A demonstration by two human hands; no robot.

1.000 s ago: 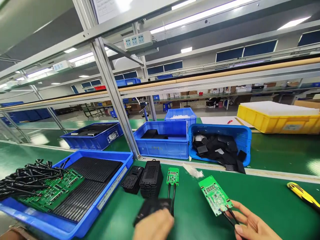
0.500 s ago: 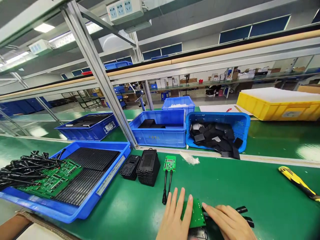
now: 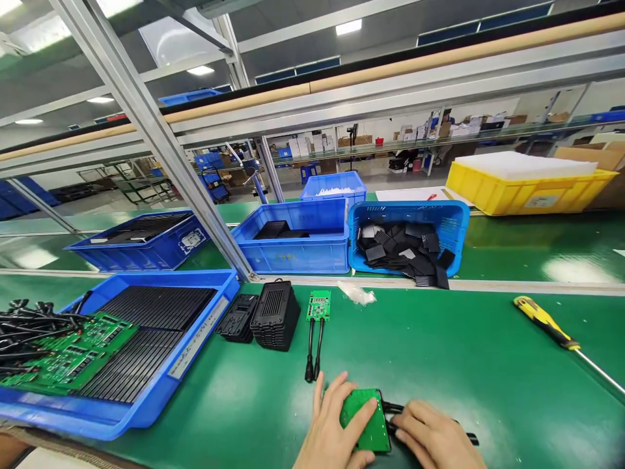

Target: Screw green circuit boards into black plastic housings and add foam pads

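My left hand holds a green circuit board steady, index finger across its face and thumb at its near edge. A thin black rim, seemingly of a case below, shows along the board's edge. At its right side, my right hand has its fingers closed on black cables that come off the board; their far ends stick out past the hand. Farther back lies a second circuit board with two black cables pointing toward me.
Black cases stand stacked beside black covers. A blue tray at left holds boards with cables and ribbed black parts. Blue bins and a basket of black pads line the back. A yellow screwdriver lies right.
My left fingers have bent, with the thumb now at the board's near edge. My right fingers have curled in on the cables. The board now lies more squarely over the case. The view has shifted.
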